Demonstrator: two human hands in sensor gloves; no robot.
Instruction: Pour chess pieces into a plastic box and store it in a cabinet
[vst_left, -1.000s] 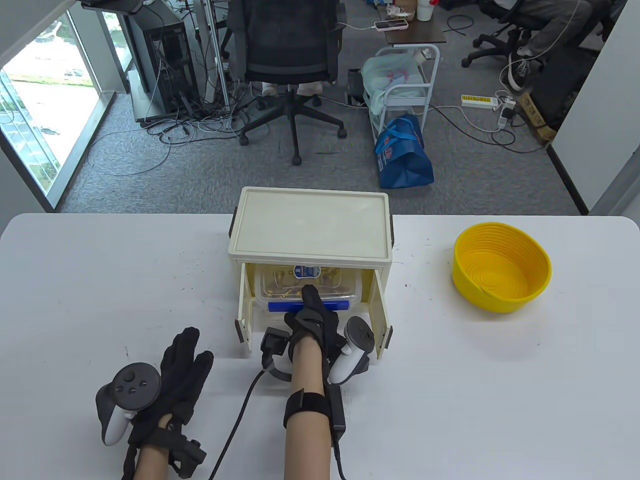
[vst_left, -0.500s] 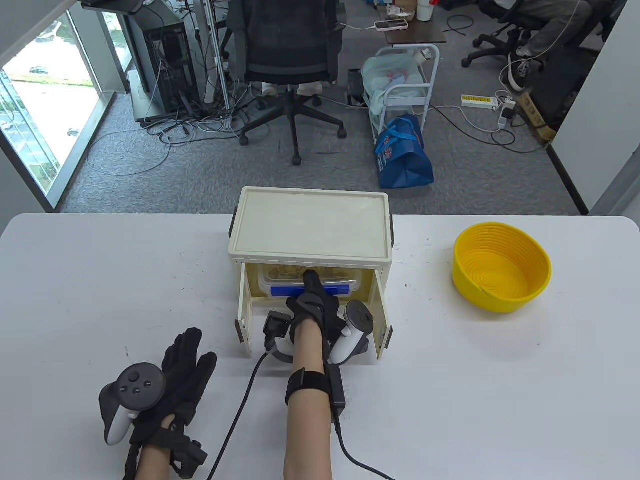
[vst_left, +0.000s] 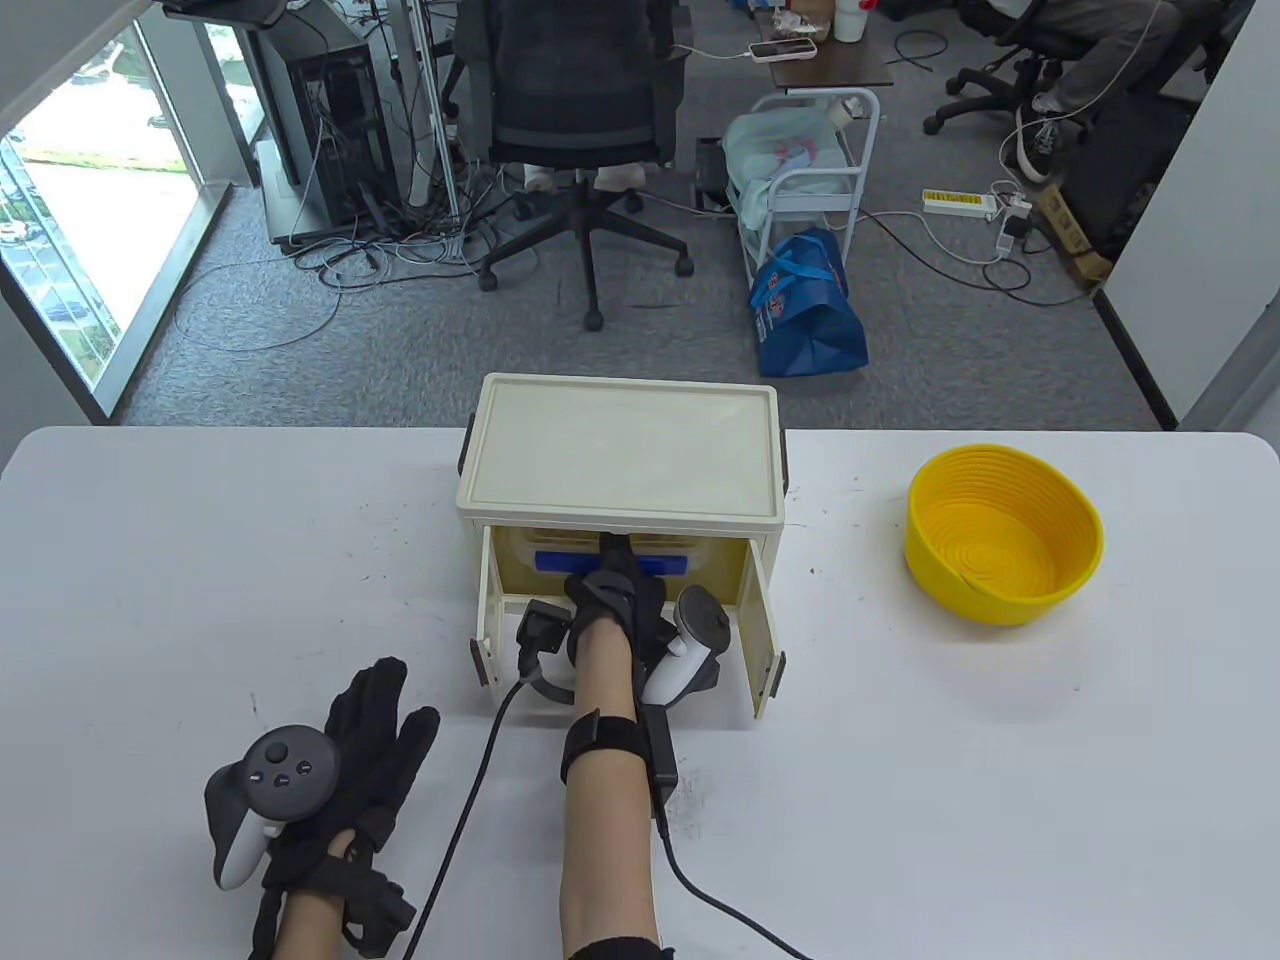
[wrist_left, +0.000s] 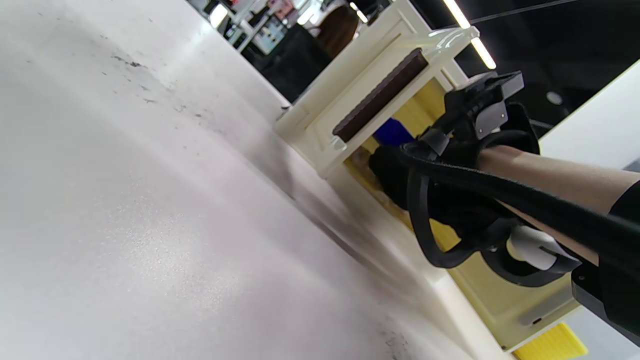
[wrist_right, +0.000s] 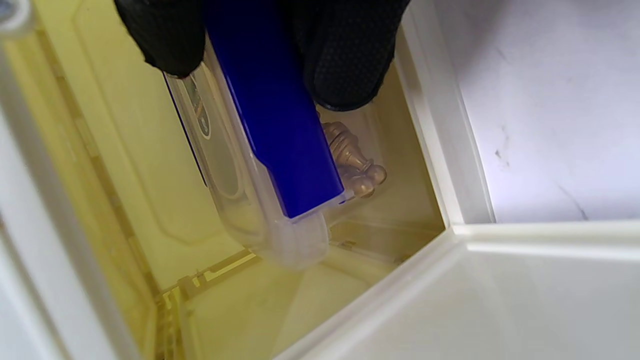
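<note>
My right-hand grip (vst_left: 612, 600) clamped the blue latch (wrist_right: 272, 105) of the clear plastic box (wrist_right: 235, 200) of gold chess pieces (wrist_right: 352, 160), inside the cream cabinet (vst_left: 620, 450). My left hand (vst_left: 365, 740) lay flat, fingers spread, on the white worktop (vst_left: 200, 560).

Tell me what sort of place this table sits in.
Most likely an office or lab workspace: a swivel office chair on grey carpet, a computer tower with tangled cables, and a power strip on the floor behind the white table.

Right hand (vst_left: 612, 592) forward, left hand (vst_left: 372, 742) flat.
</note>
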